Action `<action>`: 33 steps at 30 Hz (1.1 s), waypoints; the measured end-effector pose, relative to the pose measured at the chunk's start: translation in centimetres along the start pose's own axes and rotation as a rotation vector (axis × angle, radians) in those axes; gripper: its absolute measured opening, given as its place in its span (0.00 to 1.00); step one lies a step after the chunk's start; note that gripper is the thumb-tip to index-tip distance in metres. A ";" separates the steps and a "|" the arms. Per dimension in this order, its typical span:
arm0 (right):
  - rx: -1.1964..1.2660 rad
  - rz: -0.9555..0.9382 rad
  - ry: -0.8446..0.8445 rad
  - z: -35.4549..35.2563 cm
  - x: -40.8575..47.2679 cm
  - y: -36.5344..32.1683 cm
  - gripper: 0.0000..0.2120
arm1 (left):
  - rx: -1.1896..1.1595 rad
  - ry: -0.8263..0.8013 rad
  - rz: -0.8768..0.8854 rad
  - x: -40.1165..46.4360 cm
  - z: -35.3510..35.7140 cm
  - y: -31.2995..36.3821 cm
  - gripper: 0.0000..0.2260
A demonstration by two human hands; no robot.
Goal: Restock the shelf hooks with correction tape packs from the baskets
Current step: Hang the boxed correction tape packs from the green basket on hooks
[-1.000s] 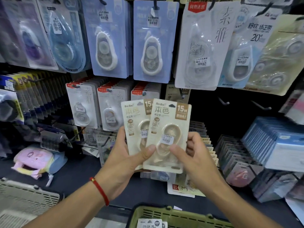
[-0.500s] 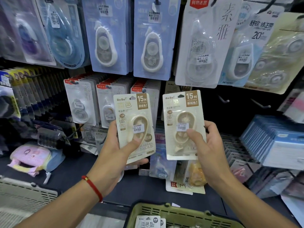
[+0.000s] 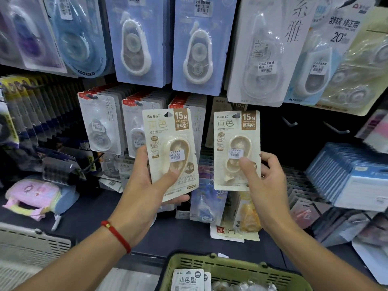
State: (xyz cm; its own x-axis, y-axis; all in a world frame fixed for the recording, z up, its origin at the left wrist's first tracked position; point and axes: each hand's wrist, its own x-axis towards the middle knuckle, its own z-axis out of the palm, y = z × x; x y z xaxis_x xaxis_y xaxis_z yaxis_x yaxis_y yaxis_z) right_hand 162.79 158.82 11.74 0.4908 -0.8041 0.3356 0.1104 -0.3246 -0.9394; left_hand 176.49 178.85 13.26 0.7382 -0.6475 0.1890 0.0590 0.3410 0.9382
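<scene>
One cream pack pinched in left-hand fingers, another pack in right-hand fingers.

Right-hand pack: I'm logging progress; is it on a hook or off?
Off, it seems: the right hand grips the right-hand pack before the shelf; no hook visibly passes through its hang hole.

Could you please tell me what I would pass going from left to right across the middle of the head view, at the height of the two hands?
Pink pouch → left hand → the beige correction tape pack it grips → second beige pack → right hand gripping it → stack of blue packs.
</scene>
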 end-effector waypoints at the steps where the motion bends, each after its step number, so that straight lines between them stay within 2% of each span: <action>1: -0.048 -0.012 0.009 0.3 0.5 0.6 0.18 | 0.004 -0.014 0.011 0.1 0.0 -0.1 0.20; 3: -0.134 -0.013 0.027 1.3 2.3 1.9 0.16 | 0.037 -0.055 0.037 0.3 0.0 -0.2 0.20; 7: -0.331 0.028 0.057 4.0 7.9 3.0 0.29 | 0.172 -0.118 0.118 0.3 0.3 -0.5 0.22; 10: -0.453 0.049 0.104 4.8 10.8 3.9 0.26 | 0.213 -0.125 0.140 0.3 0.2 -0.6 0.22; 12: -0.584 0.041 0.139 4.8 10.9 4.3 0.29 | 0.229 -0.124 0.153 0.4 0.1 -0.6 0.22; 13: -0.679 -0.021 0.170 4.7 10.5 4.6 0.29 | 0.230 -0.123 0.157 0.4 -0.1 -0.6 0.23; 15: -0.878 -0.307 0.210 4.4 9.5 5.1 0.26 | 0.225 -0.119 0.173 0.6 -0.3 -0.5 0.23; 17: -1.079 -0.612 0.126 4.1 9.0 5.1 0.27 | 0.236 -0.119 0.193 0.6 -0.4 -0.5 0.23; 18: -1.180 -0.695 0.040 3.9 9.3 5.1 0.30 | 0.239 -0.116 0.195 0.6 -0.5 -0.5 0.23; 19: -1.272 -0.709 -0.042 3.8 9.8 5.0 0.32 | 0.240 -0.111 0.189 0.6 -0.5 -0.5 0.23; 21: -1.412 -0.619 -0.151 3.9 10.8 4.6 0.36 | 0.251 -0.098 0.177 0.7 -0.6 -0.6 0.23; 25: -1.481 -0.559 -0.205 4.6 11.9 4.2 0.42 | 0.277 -0.093 0.189 0.7 -0.7 -0.7 0.24; 28: -1.466 -0.548 -0.176 5.0 11.6 4.2 0.41 | 0.270 -0.101 0.172 0.8 -0.8 -0.8 0.25; 31: -1.369 -0.548 -0.142 4.8 10.4 3.5 0.33 | 0.244 -0.113 0.154 0.8 -0.9 -0.9 0.25; 33: -1.174 -0.540 -0.123 4.2 8.8 2.8 0.23 | 0.229 -0.127 0.141 0.8 -0.7 -1.0 0.23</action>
State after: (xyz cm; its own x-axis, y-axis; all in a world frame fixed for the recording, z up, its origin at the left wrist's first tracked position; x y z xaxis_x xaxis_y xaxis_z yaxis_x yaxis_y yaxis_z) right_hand 171.08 152.92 11.79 0.7047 -0.4052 0.5824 -0.4702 -0.8814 -0.0444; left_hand 177.53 178.45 12.26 0.6374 -0.6898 0.3433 -0.2021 0.2802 0.9384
